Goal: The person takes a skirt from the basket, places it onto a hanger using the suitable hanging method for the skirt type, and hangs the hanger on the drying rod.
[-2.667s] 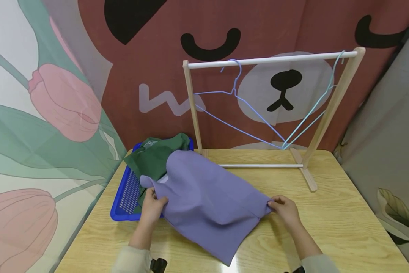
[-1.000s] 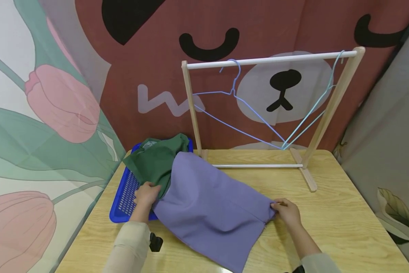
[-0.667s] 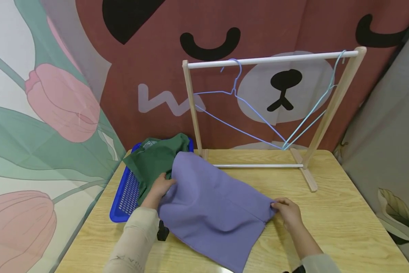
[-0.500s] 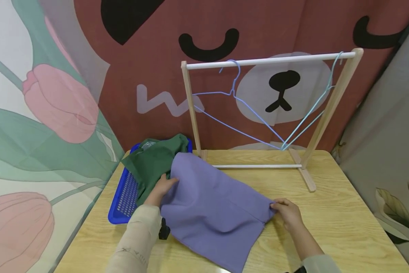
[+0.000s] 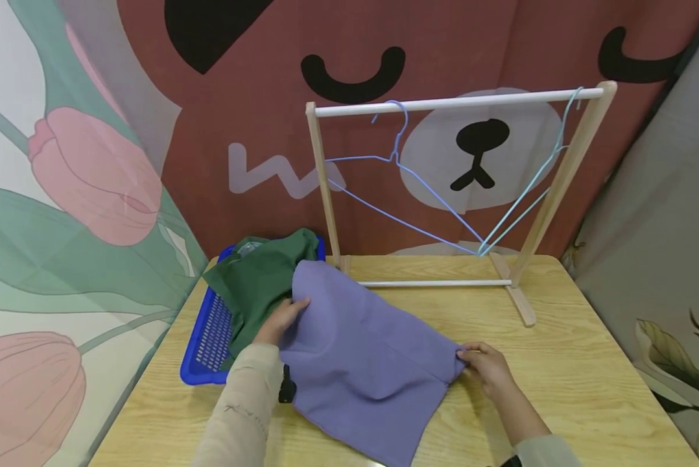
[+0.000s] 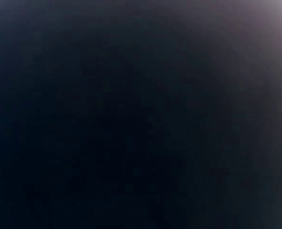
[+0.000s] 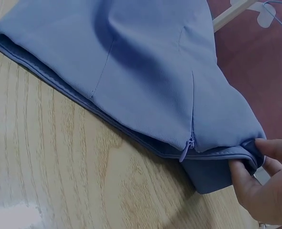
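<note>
A purple skirt point(image 5: 367, 350) lies spread over the table, its left part over the basket's near right side. My right hand point(image 5: 489, 366) pinches the waist corner at its right; in the right wrist view, thumb and fingers hold the waistband beside a small zip pull point(image 7: 187, 149). At the skirt's left edge, my left hand point(image 5: 281, 321) grips the cloth with a digit on top; its other fingers are partly hidden. Dark green cloth point(image 5: 262, 279) lies bunched in the blue basket point(image 5: 194, 363), touching the left hand. The left wrist view is almost wholly dark.
Behind the skirt stands a wooden rack with a white rail point(image 5: 460, 102). A blue hanger point(image 5: 431, 188) and a turquoise hanger point(image 5: 521, 194) hang from it. Bare wooden tabletop point(image 5: 583, 363) extends to the right. Printed curtains point(image 5: 238, 84) enclose the table.
My left hand let go of the skirt's near left edge, passed over the basket, and came back to the skirt's left edge farther up. The right hand has kept its pinch.
</note>
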Action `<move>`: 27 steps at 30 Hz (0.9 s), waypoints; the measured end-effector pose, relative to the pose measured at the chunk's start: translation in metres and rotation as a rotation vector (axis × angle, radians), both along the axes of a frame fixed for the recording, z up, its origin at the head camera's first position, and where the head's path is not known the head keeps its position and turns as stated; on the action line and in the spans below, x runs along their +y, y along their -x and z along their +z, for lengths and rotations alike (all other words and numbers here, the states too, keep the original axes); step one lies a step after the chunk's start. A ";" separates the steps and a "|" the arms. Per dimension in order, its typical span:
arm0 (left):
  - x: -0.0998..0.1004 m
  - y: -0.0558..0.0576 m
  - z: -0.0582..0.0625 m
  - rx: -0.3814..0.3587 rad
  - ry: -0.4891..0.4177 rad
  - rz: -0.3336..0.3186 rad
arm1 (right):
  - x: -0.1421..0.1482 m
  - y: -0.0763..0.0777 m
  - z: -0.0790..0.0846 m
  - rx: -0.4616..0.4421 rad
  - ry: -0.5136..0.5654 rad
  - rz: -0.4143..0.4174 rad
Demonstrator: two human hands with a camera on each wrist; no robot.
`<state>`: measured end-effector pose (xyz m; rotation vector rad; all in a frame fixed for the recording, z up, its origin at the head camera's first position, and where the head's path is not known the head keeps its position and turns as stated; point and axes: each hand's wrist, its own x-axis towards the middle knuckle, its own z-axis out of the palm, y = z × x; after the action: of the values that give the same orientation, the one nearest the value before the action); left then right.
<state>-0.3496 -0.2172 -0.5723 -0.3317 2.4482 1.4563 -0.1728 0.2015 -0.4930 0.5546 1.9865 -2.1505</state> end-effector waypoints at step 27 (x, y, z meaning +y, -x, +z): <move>0.059 -0.097 0.139 0.067 -0.213 0.031 | 0.023 0.009 -0.016 -0.220 0.173 0.026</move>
<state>-0.2524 -0.1587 -0.4334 -0.2802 2.3187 1.7488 -0.1819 0.2244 -0.5087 0.6988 1.6679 -2.1161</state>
